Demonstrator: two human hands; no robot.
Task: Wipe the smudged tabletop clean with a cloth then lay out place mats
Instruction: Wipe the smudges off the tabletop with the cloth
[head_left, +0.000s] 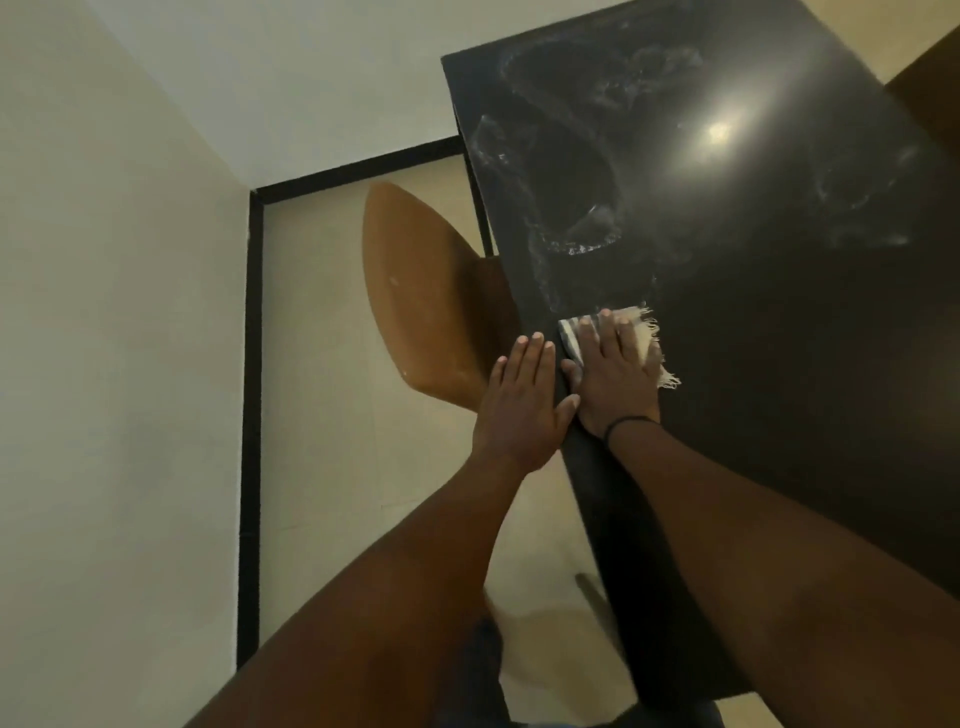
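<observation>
A glossy black tabletop (753, 364) fills the right side, with whitish smudges (576, 228) across its far and left parts. A cream cloth with grey stripes and a fringed edge (647, 332) lies flat near the table's left edge. My right hand (615, 379) presses flat on the cloth, fingers spread over it, a dark band on its wrist. My left hand (522, 402) is flat and open at the table's left edge, just left of the right hand, its thumb touching the edge. No place mats are in view.
A tan chair (415, 296) stands tucked against the table's left side, above my left hand. White walls (119, 312) with a black skirting line close in on the left. Beige floor tiles (322, 441) show below. A lamp's glare (719, 130) reflects on the table.
</observation>
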